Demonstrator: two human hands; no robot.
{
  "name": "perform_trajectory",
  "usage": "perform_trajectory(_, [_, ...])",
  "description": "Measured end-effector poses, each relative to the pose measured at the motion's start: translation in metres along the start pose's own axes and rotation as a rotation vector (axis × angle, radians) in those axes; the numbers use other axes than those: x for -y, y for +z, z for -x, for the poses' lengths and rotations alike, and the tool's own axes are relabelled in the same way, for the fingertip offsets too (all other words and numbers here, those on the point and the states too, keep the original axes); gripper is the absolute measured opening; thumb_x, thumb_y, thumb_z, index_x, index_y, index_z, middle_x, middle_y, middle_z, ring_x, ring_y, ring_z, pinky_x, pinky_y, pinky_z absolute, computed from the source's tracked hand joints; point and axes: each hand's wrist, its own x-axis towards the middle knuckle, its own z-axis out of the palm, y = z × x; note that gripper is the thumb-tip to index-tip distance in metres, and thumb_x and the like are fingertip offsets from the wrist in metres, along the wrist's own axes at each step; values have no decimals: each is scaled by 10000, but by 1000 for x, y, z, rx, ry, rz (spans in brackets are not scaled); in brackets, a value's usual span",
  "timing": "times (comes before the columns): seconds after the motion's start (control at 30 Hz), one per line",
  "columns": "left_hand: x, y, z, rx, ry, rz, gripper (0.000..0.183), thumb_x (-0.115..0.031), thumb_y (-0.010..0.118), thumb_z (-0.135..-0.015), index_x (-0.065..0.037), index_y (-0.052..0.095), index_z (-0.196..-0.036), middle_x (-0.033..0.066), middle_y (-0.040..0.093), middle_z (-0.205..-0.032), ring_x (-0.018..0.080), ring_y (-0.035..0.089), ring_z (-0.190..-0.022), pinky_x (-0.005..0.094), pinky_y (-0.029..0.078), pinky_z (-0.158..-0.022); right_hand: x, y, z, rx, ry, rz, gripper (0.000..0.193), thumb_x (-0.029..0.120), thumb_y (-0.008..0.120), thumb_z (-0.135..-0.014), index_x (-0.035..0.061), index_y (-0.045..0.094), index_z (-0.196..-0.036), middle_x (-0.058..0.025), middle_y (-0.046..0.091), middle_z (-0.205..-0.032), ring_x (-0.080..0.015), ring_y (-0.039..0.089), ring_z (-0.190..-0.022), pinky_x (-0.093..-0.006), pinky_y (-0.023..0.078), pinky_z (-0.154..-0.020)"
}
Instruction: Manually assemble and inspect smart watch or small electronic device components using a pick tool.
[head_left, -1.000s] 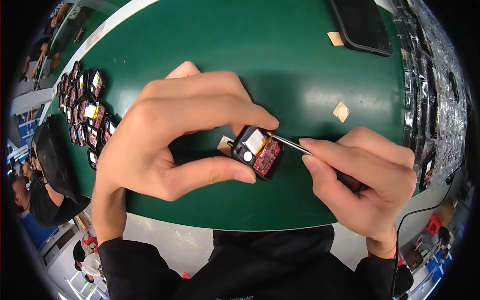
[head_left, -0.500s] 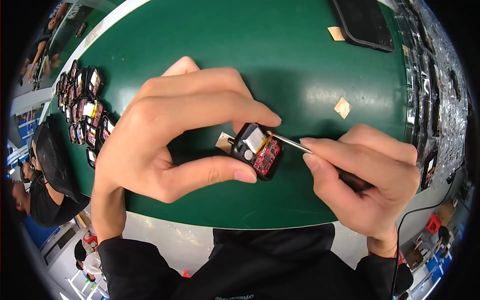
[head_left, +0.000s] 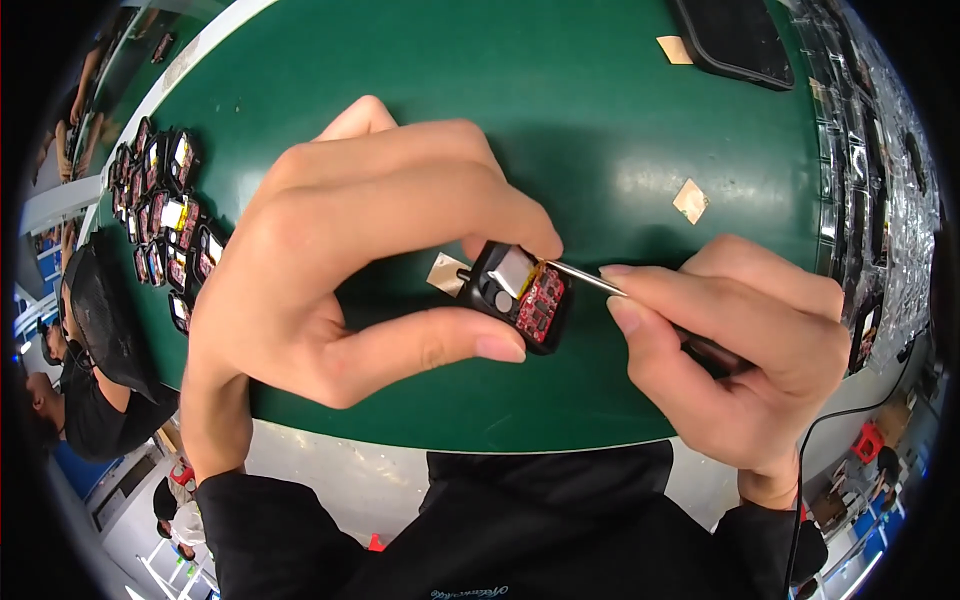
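Between the thumb and index finger of my left hand (head_left: 350, 260) is a small black device casing (head_left: 515, 298), tilted, with its inside facing up. A red circuit board (head_left: 543, 305), a silver battery-like block (head_left: 511, 271) with yellow tape, and a round grey part show inside it. My right hand (head_left: 745, 350) pinches a pair of thin metal tweezers (head_left: 588, 277). Their tip touches the casing's upper right edge, beside the yellow tape and my left index fingertip. Whatever the tip grips there is too small to make out.
Several similar opened casings (head_left: 160, 215) lie clustered at the left. Small tan square pieces (head_left: 691, 201) sit on the green table (head_left: 600, 120). A black phone-like slab (head_left: 735, 40) lies at the far right, beside clear plastic trays (head_left: 890, 190). A person (head_left: 90, 370) is at the left.
The casing has shifted slightly right and up in my left hand's hold. The tweezers' tip stays at its upper right edge, and my right hand has moved up a little.
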Motion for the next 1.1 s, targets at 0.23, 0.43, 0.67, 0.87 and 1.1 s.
perform_trajectory(0.23, [-5,-3,-2,40,-17,-46,553,-456,921,-750,-6,841,-1061,105,819,-952,235,708,-795,366,374,-747,-3,0,2,-20,-14,14,285,-74,837,-759,-16,880,-1034,-36,660,-698,-87,564,-552,-247,370,-495])
perform_trajectory(0.43, [-7,0,-2,12,-12,-31,560,-448,931,-736,-4,842,-1066,103,813,-951,234,707,-805,363,384,-766,-2,4,6,-46,-105,57,279,-69,843,-748,-33,870,-1023,-33,641,-688,-97,564,-541,-254,381,-492])
perform_trajectory(0.67, [-4,3,3,-11,-47,33,565,-336,987,-725,-37,815,-1173,44,769,-936,186,669,-774,347,375,-796,6,-7,9,-29,-41,93,254,-71,839,-791,-50,852,-1045,-49,656,-703,-104,579,-568,-257,409,-523])
perform_trajectory(0.87, [-6,1,6,-20,-18,-32,555,-289,985,-753,-78,801,-1231,-8,700,-836,165,641,-736,337,356,-794,8,6,12,-116,66,-169,203,-67,779,-956,-41,764,-1157,-86,702,-881,-88,598,-644,-249,435,-529])
perform_trajectory(1.1, [-15,-4,7,-8,-121,136,788,-95,879,-732,-126,676,-1492,10,727,-980,188,593,-861,333,440,-850,20,17,-4,-11,-75,130,465,173,933,-829,12,731,-1215,-79,649,-975,-287,706,-686,-401,554,-576])
